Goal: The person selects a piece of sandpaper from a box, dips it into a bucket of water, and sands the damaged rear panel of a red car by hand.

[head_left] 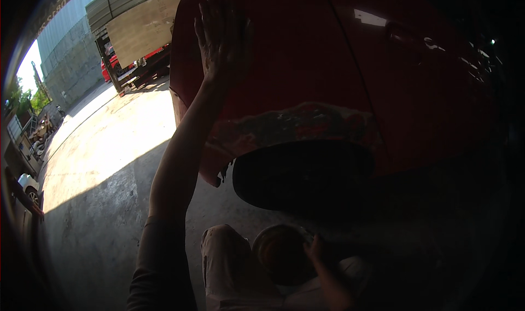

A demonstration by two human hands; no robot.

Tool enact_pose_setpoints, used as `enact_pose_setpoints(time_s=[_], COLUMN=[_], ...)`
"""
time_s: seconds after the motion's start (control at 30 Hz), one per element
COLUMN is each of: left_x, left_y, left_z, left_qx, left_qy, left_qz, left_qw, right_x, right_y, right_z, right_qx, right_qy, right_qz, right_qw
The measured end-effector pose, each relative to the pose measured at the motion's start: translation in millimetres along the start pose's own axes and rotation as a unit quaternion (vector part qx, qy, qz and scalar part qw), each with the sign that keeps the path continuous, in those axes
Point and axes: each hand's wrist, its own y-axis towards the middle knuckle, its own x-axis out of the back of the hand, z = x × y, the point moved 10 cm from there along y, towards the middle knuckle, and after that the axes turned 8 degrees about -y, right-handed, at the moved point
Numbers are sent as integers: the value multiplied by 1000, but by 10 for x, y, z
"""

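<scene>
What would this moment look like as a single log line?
left hand: flat on red car panel | right hand: on round container in lap | wheel arch: paint stripped

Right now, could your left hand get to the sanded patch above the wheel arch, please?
Probably yes: the left hand lies flat on the red car panel, and nothing stands between it and the sanded patch lower on the same panel.

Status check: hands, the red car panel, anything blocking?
Left hand open, flat against the glossy red car body panel. Right hand low on a round dark container at the lap, grip unclear. Sanded grey patch above the black tyre; nothing blocking.
</scene>
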Motion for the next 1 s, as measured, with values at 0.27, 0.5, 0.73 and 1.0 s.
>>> enact_pose_setpoints(time_s=[0.27,0.5,0.73,1.0], left_x=[180,224,121,179], left_y=[-1018,-592,-1181,-1195], left_z=[447,893,788,1015], left_qx=[237,324,469,539], left_qy=[-21,-15,-55,-135], left_qz=[119,-62,27,-118], left_qw=[964,944,881,823], right_x=[74,104,243,195], right_y=[-5,9,2,16], right_z=[31,43,141,96], right_qx=[-5,-19,16,12], right_qy=[-17,-31,-55,-110], right_qz=[13,23,-20,-9], right_qw=[1000,999,998,994])
